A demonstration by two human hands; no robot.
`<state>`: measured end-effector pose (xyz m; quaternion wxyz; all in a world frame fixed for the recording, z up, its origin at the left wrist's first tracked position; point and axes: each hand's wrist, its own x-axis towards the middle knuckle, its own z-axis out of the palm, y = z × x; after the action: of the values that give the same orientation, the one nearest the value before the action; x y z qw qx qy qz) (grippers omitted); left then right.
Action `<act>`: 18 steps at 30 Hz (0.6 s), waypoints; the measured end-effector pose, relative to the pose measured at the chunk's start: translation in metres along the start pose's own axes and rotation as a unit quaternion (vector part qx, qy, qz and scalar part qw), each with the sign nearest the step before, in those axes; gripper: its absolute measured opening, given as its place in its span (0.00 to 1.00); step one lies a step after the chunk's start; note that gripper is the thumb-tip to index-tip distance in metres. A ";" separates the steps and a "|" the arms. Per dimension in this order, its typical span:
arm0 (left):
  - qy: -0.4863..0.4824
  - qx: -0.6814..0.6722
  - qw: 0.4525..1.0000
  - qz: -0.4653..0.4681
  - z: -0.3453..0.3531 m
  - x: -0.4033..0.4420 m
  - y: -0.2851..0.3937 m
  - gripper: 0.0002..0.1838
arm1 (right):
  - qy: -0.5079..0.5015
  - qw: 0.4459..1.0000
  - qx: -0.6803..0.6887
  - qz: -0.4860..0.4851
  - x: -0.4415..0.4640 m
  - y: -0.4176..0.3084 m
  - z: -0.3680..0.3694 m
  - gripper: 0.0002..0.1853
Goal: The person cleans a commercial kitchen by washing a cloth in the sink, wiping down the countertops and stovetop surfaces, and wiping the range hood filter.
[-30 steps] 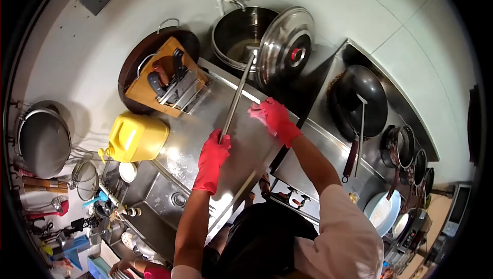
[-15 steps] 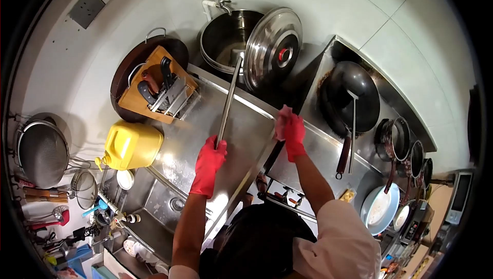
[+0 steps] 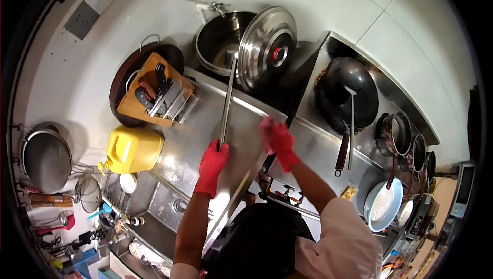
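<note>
In a red rubber glove, my left hand (image 3: 213,162) is closed round the end of a long-handled metal ladle (image 3: 227,105). The ladle slants away from me, and its cup end is at the mouth of a deep steel pot (image 3: 202,56). A large steel lid (image 3: 255,59) with a red-ringed knob leans against the pot's right side. My right hand (image 3: 284,148), gloved in red too, grips a pink cloth (image 3: 266,130) over the edge of the steel counter (image 3: 205,104). Both the cloth and this hand are slightly blurred.
Left of the counter stand a knife rack (image 3: 167,99) with knives, a wooden board (image 3: 132,105) and a yellow jug (image 3: 134,149). A sink (image 3: 164,202) lies nearer me. To the right are a black wok (image 3: 352,91), a second ladle (image 3: 352,130), several small pans and a pale blue bowl (image 3: 389,222).
My right hand has moved left and closer to me with the pink cloth. My left hand keeps hold of the ladle, almost in place. The whole view has shifted slightly.
</note>
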<state>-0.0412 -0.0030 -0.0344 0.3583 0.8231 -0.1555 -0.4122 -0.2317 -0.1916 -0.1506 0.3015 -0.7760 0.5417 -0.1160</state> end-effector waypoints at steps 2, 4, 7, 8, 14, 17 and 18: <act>0.016 0.012 0.999 0.049 0.004 0.018 -0.032 0.31 | 0.032 0.999 0.041 0.013 0.039 0.000 -0.013 0.21; 0.029 0.035 0.997 0.066 0.002 0.022 -0.045 0.30 | -0.059 0.978 0.182 0.087 0.037 -0.020 -0.029 0.23; 0.042 0.088 0.994 0.053 -0.005 0.012 -0.026 0.30 | -0.172 0.979 -0.034 -0.102 -0.033 -0.060 -0.023 0.26; 0.053 0.102 0.992 0.046 -0.005 0.008 -0.023 0.30 | -0.119 0.929 -0.246 -0.249 -0.065 -0.067 -0.001 0.31; 0.080 0.171 0.981 0.053 0.002 0.008 -0.016 0.34 | -0.338 0.901 0.129 -0.239 -0.255 -0.114 0.181 0.30; 0.083 0.234 0.967 0.057 0.017 0.007 -0.017 0.27 | -0.398 0.875 0.223 -0.163 -0.279 -0.119 0.197 0.29; 0.078 0.273 0.957 0.068 0.021 0.007 -0.016 0.24 | -0.405 0.870 0.235 -0.156 -0.281 -0.115 0.191 0.29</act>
<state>-0.0542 -0.0057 -0.0590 0.1587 0.9067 -0.2893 -0.2629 -0.1546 0.1562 -0.1922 0.6460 -0.7354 0.2006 0.0392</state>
